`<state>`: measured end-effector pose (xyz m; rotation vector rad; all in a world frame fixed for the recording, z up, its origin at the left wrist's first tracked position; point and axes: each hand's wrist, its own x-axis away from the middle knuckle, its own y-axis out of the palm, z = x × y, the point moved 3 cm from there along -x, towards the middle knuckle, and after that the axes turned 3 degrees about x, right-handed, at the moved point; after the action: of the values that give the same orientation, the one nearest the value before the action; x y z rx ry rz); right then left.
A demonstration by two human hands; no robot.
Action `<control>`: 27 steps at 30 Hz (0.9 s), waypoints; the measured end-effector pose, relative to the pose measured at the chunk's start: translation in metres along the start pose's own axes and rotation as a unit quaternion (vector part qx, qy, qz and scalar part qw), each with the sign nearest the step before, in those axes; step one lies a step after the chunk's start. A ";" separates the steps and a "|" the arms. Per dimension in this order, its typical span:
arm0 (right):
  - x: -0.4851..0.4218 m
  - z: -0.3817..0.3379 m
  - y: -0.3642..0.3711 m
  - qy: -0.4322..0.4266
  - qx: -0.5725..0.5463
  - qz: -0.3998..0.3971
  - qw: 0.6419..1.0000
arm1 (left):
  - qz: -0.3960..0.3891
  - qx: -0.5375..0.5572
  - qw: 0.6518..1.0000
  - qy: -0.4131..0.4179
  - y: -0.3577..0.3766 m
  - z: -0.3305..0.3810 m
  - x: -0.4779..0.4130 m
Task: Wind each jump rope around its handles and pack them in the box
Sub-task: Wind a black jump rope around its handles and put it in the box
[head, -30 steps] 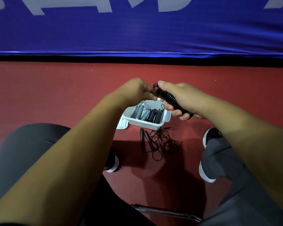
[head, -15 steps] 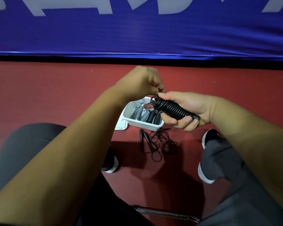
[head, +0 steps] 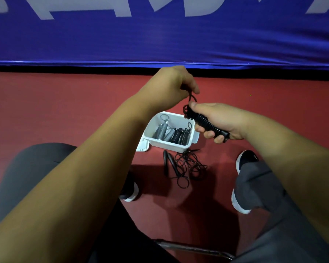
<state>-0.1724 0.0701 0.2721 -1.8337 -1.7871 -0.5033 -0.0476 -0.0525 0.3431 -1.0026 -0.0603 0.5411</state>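
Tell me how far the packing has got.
Done: wound grey and black ropes lie in the white box. In hand: the right hand grips a nearly wound black rope while the left hand pinches its last loop. Left: one tangled black rope on the floor.

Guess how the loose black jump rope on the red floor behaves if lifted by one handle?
Likely floppy: the loose black jump rope lies in tangled loops, so its thin cord would probably trail and snag. Its two slim black handles look stiff and round, so may roll if nudged. Probably light.
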 end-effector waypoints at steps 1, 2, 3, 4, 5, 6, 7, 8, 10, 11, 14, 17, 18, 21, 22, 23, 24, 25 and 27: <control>0.000 0.000 0.002 -0.009 0.031 0.007 0.999 | 0.007 0.005 1.000 -0.015 0.001 -0.001 -0.001; 0.001 -0.001 0.005 -0.018 0.059 0.012 0.998 | 0.016 0.022 0.999 -0.037 0.002 -0.002 -0.001; 0.001 -0.001 0.008 -0.026 0.078 0.011 0.997 | 0.027 0.056 0.996 -0.062 0.003 -0.002 -0.001; 0.001 -0.002 0.012 -0.031 0.087 0.005 0.996 | 0.038 0.100 0.991 -0.085 0.003 -0.001 0.000; 0.001 -0.002 0.014 -0.032 0.086 -0.002 0.996 | 0.045 0.143 0.983 -0.104 0.004 -0.001 0.000; 0.002 -0.003 0.017 -0.034 0.080 -0.009 0.996 | 0.049 0.177 0.976 -0.120 0.005 0.000 0.001; 0.002 -0.004 0.017 -0.037 0.073 -0.013 0.997 | 0.051 0.204 0.968 -0.134 0.007 0.001 0.001; 0.002 -0.004 0.017 -0.038 0.071 -0.016 0.997 | 0.054 0.231 0.960 -0.148 0.010 0.001 0.002; 0.001 -0.005 0.016 -0.044 0.082 -0.016 0.996 | 0.065 0.293 0.938 -0.175 0.015 0.000 0.003; 0.001 -0.005 0.015 -0.049 0.095 -0.014 0.994 | 0.073 0.328 0.922 -0.191 0.018 -0.002 0.003; 0.000 -0.005 0.016 -0.059 0.143 -0.017 0.988 | 0.102 0.425 0.867 -0.240 0.025 -0.007 0.004; -0.002 -0.004 0.015 -0.055 0.162 -0.001 0.985 | 0.121 0.461 0.841 -0.255 0.027 -0.010 0.002; -0.003 -0.005 0.013 -0.053 0.158 0.017 0.986 | 0.126 0.456 0.844 -0.254 0.025 -0.011 0.001; -0.006 -0.010 0.000 -0.063 0.157 0.106 0.980 | 0.136 0.441 0.853 -0.244 0.018 -0.012 -0.003; -0.006 -0.011 -0.004 -0.065 0.149 0.136 0.977 | 0.134 0.439 0.855 -0.242 0.016 -0.013 -0.004; -0.007 -0.011 -0.008 -0.062 0.133 0.157 0.977 | 0.127 0.430 0.861 -0.242 0.016 -0.013 -0.004; -0.007 -0.011 -0.011 -0.055 0.110 0.168 0.978 | 0.116 0.410 0.872 -0.242 0.016 -0.014 -0.005; -0.008 -0.010 -0.013 -0.046 0.087 0.170 0.980 | 0.102 0.380 0.887 -0.242 0.017 -0.015 -0.005; -0.007 -0.007 -0.013 -0.033 0.045 0.166 0.985 | 0.077 0.324 0.912 -0.239 0.019 -0.016 -0.004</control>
<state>-0.1849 0.0600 0.2743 -2.0501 -1.4730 -0.2334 -0.0539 -0.0588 0.3193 -0.2096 -0.2232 0.8738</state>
